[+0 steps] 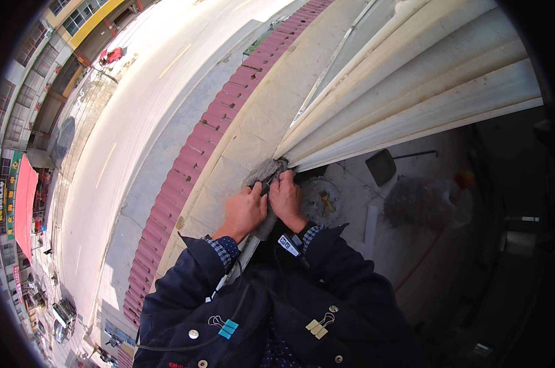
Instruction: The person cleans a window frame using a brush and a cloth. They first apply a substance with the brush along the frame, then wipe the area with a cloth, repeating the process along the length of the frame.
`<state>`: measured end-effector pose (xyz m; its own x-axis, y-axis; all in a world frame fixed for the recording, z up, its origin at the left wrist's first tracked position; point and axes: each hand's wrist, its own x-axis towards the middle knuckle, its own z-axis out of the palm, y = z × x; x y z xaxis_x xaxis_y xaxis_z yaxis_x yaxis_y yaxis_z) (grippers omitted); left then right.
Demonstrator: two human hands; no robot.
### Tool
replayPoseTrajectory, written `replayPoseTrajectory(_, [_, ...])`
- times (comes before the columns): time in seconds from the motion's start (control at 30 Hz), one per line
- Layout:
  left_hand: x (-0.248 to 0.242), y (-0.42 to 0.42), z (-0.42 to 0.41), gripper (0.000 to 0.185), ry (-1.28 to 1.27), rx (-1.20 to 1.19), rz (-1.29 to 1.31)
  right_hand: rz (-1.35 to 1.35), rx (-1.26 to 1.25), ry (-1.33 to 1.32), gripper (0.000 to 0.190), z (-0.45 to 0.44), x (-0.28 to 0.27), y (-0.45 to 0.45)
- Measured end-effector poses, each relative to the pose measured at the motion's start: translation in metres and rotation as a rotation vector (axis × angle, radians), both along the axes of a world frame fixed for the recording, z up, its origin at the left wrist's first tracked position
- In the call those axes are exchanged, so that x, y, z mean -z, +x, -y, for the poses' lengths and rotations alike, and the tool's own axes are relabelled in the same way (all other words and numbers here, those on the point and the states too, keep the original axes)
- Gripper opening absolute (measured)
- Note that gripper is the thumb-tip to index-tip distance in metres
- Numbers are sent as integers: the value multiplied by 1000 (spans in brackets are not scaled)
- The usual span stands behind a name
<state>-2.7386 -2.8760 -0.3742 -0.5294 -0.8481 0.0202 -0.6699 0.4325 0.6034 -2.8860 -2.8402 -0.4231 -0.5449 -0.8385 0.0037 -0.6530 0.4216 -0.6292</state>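
Note:
My left hand [246,210] is closed around a small dark part of a grey fluffy cleaning pad [263,171]. My right hand [286,198] grips the same pad from the other side, close to its dark part. The pad lies across the pale window ledge [220,184], and its lower end shows below my hands. Just beyond my fingers stands the lower corner of a whitish ribbed window frame [378,87]. My fingers hide much of the dark part, so its shape is unclear.
Outside the ledge runs a strip of red roof tiles [204,131], with a street [135,119] far below. Inside, on the floor, are a round tub [312,195] with a yellow tool [327,202], a dustpan [381,168], a clear plastic bag [413,202] and a red pole [420,261].

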Motion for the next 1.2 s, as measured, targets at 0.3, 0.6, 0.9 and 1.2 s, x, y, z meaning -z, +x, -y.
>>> replayPoseTrajectory(0.3, [29,2,-9,38,-172,-32,-326,156,15,-176,26,-9,8,-1])
replayPoseTrajectory(0.6, [22,10,-7,48,-272,57,-410,446,77,-350,50,-10,11,-1])
replayPoseTrajectory(0.9, [25,26,-3,53,-320,365,-392,924,-44,-525,39,-40,26,-27])
replayPoseTrajectory(1.2, [18,18,-5,43,-170,397,-284,841,143,-116,26,-68,15,-33])
